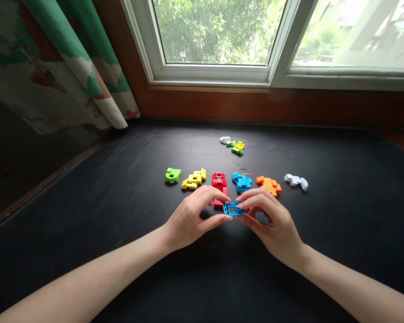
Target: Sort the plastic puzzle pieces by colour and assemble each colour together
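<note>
A blue plastic frame (233, 208), long axis running 9 to 3 o'clock, is pinched at its short ends between the left hand (191, 217) and right hand (271, 223), equally near, with a red plastic piece (219, 181) just beyond at 12 o'clock.

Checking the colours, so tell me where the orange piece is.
In the head view, the orange plastic piece sits in the row beyond the right hand, between the blue piece and the white piece.
</note>
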